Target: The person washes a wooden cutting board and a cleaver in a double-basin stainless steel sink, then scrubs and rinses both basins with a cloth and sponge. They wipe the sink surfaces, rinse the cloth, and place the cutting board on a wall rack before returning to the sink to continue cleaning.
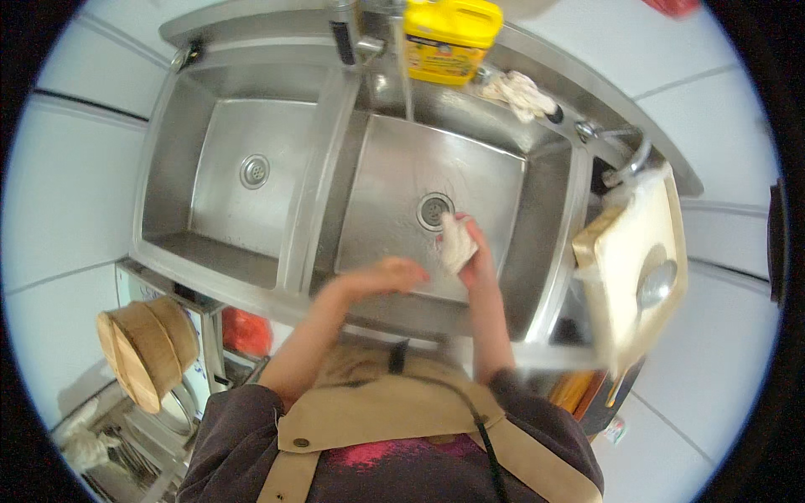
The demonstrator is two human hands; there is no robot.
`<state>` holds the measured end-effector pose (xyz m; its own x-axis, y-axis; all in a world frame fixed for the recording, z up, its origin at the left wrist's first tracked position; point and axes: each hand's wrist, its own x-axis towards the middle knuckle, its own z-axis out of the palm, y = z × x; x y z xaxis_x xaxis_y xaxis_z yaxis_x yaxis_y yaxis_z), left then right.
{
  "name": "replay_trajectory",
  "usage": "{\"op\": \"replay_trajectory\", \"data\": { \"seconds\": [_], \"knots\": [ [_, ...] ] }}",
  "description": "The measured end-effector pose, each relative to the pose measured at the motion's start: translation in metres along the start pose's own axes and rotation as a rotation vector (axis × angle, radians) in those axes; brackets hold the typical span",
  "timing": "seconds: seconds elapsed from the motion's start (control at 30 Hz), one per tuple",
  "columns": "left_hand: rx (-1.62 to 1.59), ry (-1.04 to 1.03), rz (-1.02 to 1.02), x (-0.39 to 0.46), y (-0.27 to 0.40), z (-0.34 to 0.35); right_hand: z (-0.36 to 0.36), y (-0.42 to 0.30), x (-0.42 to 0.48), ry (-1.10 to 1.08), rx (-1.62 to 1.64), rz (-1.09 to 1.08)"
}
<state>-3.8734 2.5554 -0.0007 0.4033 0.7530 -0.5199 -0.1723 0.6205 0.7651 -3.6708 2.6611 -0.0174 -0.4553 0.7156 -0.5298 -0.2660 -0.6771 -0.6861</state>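
Observation:
Over the right basin of a stainless steel double sink [300, 207], my right hand [479, 258] grips a bunched white cloth [458, 246]. The cloth hangs just in front of the basin's drain [435, 211]. To its left is my left hand [397, 275], blurred, palm turned partly away and apart from the cloth. I see nothing held in it, though its finger positions are too blurred to judge. A thin stream of water [406, 88] falls from the faucet [365, 47] into the back of this basin.
A yellow jug [451, 41] and a crumpled cloth [519, 94] sit on the sink's back ledge. At right, a metal ladle [657, 283] lies on a cream-coloured block [641, 251]. A wooden bucket-like vessel [148, 346] stands at left, near a red bag [245, 331].

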Motion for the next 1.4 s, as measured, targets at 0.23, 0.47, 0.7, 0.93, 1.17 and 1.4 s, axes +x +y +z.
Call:
{"op": "replay_trajectory", "data": {
  "seconds": [0.23,0.47,0.7,0.93,1.17,1.4],
  "knots": [
    [-0.100,0.261,0.097,0.093,-0.075,-0.088,-0.066,-0.062,-0.004,0.463,-0.531,-0.481],
    [-0.321,0.522,-0.201,0.099,-0.061,-0.041,-0.037,-0.194,0.054,0.565,-1.224,-1.234],
    [-0.513,0.440,-0.267,0.104,-0.057,0.003,-0.081,-0.241,0.179,0.689,-1.733,-1.273],
    [-0.916,0.475,-0.198,0.124,-0.049,-0.004,-0.085,-0.139,0.149,0.606,-1.367,-1.047],
    [-1.117,0.552,-0.017,0.174,-0.071,-0.049,-0.083,-0.021,0.119,0.298,-0.274,-0.285],
    [-0.885,0.590,0.008,0.197,-0.005,-0.058,-0.172,-0.114,0.211,0.301,0.672,-0.433]
  ]
}}
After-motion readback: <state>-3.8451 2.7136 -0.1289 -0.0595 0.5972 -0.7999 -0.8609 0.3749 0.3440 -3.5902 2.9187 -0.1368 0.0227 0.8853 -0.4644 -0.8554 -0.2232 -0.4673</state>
